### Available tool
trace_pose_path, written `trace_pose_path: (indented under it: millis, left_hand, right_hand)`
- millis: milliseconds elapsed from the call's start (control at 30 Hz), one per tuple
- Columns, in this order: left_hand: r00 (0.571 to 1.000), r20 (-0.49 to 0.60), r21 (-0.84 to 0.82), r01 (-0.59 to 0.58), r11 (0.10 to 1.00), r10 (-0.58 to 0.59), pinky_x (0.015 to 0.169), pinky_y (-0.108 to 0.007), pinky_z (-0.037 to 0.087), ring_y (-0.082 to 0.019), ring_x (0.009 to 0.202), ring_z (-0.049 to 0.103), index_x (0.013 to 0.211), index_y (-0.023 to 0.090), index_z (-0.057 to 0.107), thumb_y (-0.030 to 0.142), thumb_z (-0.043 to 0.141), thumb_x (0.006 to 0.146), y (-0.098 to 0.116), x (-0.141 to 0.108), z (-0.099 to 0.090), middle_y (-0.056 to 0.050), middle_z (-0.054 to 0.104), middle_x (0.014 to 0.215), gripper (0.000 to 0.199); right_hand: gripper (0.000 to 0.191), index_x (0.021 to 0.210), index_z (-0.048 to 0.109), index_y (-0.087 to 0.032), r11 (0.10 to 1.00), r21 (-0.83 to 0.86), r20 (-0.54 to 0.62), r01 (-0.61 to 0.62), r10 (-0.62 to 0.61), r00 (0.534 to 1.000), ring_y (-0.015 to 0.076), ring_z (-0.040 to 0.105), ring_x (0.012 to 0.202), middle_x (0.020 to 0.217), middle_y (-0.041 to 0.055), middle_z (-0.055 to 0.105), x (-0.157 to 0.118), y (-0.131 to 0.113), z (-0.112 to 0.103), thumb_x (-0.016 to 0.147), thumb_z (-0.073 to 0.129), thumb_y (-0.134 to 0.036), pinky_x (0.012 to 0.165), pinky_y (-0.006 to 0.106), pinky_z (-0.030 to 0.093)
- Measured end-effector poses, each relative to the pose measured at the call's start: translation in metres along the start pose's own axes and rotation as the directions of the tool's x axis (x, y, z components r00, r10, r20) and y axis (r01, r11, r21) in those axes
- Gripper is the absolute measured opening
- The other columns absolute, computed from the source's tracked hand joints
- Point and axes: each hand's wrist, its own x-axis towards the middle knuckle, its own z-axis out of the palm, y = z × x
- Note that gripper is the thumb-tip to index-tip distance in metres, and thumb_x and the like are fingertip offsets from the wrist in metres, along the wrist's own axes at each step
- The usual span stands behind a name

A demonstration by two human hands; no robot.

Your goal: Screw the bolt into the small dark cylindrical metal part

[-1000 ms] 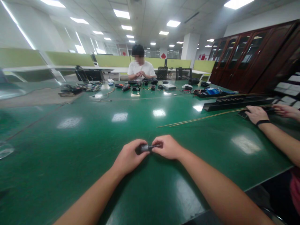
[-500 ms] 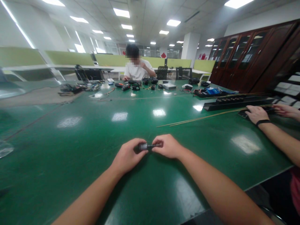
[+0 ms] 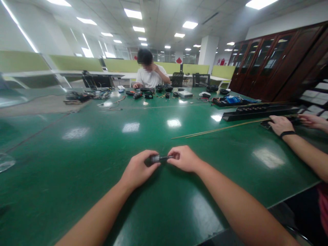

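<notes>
Near the middle of the green table [image 3: 102,191], my left hand [image 3: 137,169] is closed around a small dark cylinder [image 3: 155,159] with a greyish face, held between thumb and fingers. A thin dark rod [image 3: 163,158] sticks out of the cylinder toward the right. My right hand [image 3: 185,159] pinches the far end of that rod with thumb and forefinger. The piece lies roughly level, with a short stretch of rod showing between the hands. What kind of item it is, I cannot make out. Fingers hide both of its ends.
Two thin brass-coloured rods [image 3: 205,132] lie right of centre, reaching toward a co-worker's hand [image 3: 280,125] at the right. Behind them is a long black channel [image 3: 256,113]. Assorted tools and black parts line the far side, where another person [image 3: 150,77] sits.
My hands have drawn slightly apart, and more of the thin rod shows between them. Across the table, the person's head and raised hand have shifted a little.
</notes>
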Motion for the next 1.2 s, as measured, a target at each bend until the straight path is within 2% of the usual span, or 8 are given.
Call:
trace_pose_path:
  millis: [767, 1000, 1200]
  left_hand:
    - [0.999, -0.035, 0.008, 0.016, 1.0, -0.016, 0.087, -0.036, 0.055, -0.023, 0.093, 0.068, 0.104, 0.021, 0.069, 0.037, 0.071, 0.079, -0.0052, 0.0001, -0.0033, -0.006, 0.072, 0.101, 0.03]
    - [0.998, -0.045, 0.004, 0.041, 0.999, -0.041, 0.094, -0.039, 0.054, -0.024, 0.098, 0.068, 0.11, 0.022, 0.068, 0.037, 0.071, 0.079, -0.0086, 0.0003, -0.0028, -0.006, 0.072, 0.107, 0.035]
    - [1.0, -0.022, 0.001, -0.013, 1.0, 0.013, 0.092, -0.037, 0.054, -0.023, 0.097, 0.067, 0.111, 0.022, 0.069, 0.041, 0.068, 0.083, -0.0103, 0.0016, -0.0033, -0.006, 0.072, 0.107, 0.034]
  right_hand:
    - [0.015, 0.091, 0.075, -0.018, 0.999, -0.037, -0.023, -0.02, 0.019, 1.0, 0.0125, 0.059, 0.064, 0.074, 0.001, 0.07, 0.0011, 0.0016, -0.0034, 0.079, 0.071, -0.026, 0.061, 0.023, 0.042]
    - [0.015, 0.09, 0.075, -0.018, 0.999, -0.03, -0.031, -0.027, 0.026, 0.999, 0.0127, 0.059, 0.063, 0.073, 0.001, 0.07, 0.0003, -0.0001, -0.0045, 0.079, 0.071, -0.026, 0.06, 0.023, 0.041]
    - [0.015, 0.09, 0.075, -0.017, 0.999, -0.017, -0.056, -0.035, 0.034, 0.998, 0.0124, 0.058, 0.062, 0.071, 0.0006, 0.069, 0.0009, 0.0021, -0.0045, 0.079, 0.071, -0.027, 0.059, 0.023, 0.041]
